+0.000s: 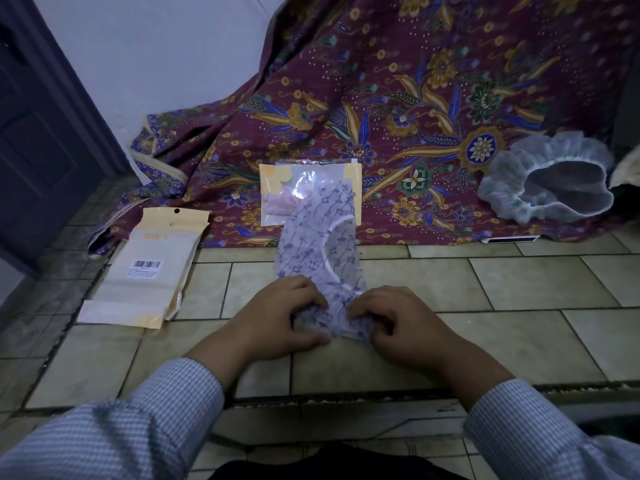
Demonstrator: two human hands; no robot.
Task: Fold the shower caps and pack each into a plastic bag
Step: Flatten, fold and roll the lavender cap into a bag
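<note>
A translucent shower cap with a blue flower print [320, 244] lies stretched away from me on the tiled floor. Its near end is bunched between my hands. My left hand [277, 315] grips the bunched end from the left, fingers curled over it. My right hand [394, 317] pinches the same end from the right. Behind the cap a plastic bag with a yellow border [272, 188] lies on the patterned cloth, and something pink shows inside it. A second, plain whitish shower cap [519, 181] sits open at the right on the cloth.
A stack of flat yellow-and-white plastic bags with a barcode label [145, 268] lies on the floor at the left. A maroon floral cloth [398, 98] drapes down the back. A dark door [38, 133] stands at the far left. A thin white bar [512, 239] lies at the cloth's edge.
</note>
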